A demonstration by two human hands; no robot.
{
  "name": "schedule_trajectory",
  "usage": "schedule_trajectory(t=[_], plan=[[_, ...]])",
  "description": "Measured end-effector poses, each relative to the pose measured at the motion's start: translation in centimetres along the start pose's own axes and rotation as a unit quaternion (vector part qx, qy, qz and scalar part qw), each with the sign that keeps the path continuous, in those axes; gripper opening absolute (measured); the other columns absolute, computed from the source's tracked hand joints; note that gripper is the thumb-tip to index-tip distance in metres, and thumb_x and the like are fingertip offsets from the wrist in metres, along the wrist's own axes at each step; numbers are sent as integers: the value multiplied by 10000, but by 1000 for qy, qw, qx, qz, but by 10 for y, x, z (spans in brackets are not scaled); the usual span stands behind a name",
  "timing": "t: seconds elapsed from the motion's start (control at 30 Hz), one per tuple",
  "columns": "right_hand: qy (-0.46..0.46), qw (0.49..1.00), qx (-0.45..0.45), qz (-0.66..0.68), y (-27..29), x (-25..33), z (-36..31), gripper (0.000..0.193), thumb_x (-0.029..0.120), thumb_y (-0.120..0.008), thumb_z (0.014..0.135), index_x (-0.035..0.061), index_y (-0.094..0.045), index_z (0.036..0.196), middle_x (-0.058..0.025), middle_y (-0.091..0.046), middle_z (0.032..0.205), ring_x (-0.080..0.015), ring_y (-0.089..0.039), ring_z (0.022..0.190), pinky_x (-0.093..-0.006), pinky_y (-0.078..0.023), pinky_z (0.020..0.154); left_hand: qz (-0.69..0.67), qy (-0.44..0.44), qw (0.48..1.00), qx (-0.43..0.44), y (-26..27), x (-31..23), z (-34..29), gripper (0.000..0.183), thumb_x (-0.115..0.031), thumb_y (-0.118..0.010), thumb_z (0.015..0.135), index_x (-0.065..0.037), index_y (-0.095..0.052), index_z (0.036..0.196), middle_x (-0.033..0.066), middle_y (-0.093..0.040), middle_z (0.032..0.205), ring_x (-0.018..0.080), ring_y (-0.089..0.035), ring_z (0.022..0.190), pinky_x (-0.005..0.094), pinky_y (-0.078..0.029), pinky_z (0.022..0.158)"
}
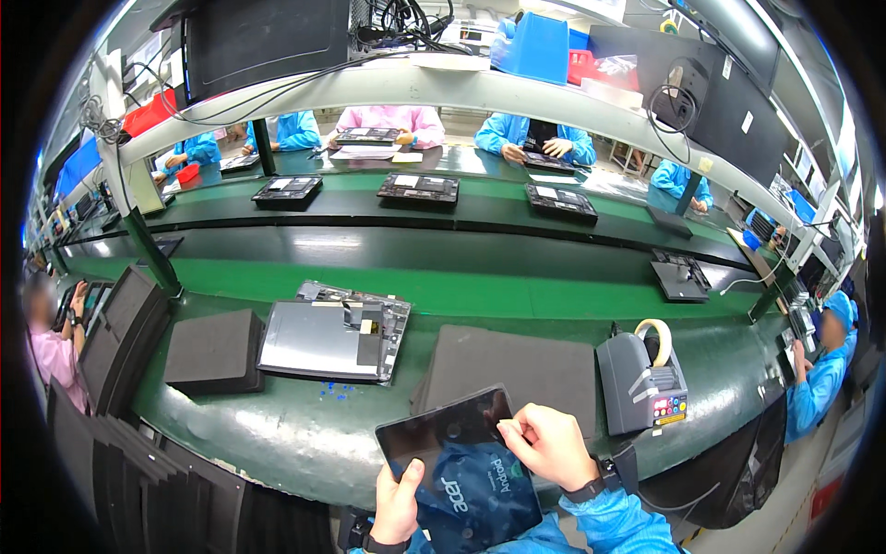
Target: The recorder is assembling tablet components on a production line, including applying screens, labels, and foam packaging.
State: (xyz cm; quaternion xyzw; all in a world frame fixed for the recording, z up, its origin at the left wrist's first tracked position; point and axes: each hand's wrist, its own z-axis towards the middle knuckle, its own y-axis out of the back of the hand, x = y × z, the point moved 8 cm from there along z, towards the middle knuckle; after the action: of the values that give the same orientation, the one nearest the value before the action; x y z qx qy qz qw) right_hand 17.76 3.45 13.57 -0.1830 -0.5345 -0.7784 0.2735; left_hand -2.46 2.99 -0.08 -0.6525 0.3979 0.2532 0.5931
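A black tablet (475,503) with a lit dark blue screen tilts up in front of me at the lower middle, over the table's near edge. My left hand (397,503) grips its left side, thumb on the screen and the other fingers hidden behind. At the tablet's upper right edge, my right hand (549,445) is closed, with thumb and index finger pinched together. What the pinch holds, if anything, is too small to make out. Just beyond the tablet lies a dark grey foam pad (517,369).
Left of the pad, a silver tablet panel (318,340) lies on an opened board, near small blue bits (337,391). A foam block (214,351) sits further left. A grey tape dispenser (637,383) stands right. Opened tablets (418,188) line the green bench (517,286); co-workers sit beyond.
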Motion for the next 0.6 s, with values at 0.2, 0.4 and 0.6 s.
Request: schedule_trajectory(t=[0.2,0.4,0.6], plan=[[-58,998,-11,-4,-2,-16,4,289,264,-664,843,73,-513,686,-61,-510,568,-225,-522,496,-325,-419,477,-15,7,1000,4,4,5,1,330,-128,-593,905,4,-510,1196,61,-594,1097,133,-554,975,289,-431,892],[-121,992,-34,-5,-6,-20,-2,343,306,-722,807,37,-510,782,-52,-514,601,-150,-491,521,-278,-421,501,-39,0,999,-11,3,0,-1,334,-128,-612,890,0,-518,1184,57,-596,1079,135,-559,968,295,-439,881],[-170,967,-50,185,-20,-45,-8,342,174,-773,780,22,-488,892,17,-534,746,-32,-484,647,-199,-438,579,25,39,999,-13,-3,-9,-7,340,-171,-556,932,20,-529,1212,89,-614,1096,180,-604,941,302,-491,808]])
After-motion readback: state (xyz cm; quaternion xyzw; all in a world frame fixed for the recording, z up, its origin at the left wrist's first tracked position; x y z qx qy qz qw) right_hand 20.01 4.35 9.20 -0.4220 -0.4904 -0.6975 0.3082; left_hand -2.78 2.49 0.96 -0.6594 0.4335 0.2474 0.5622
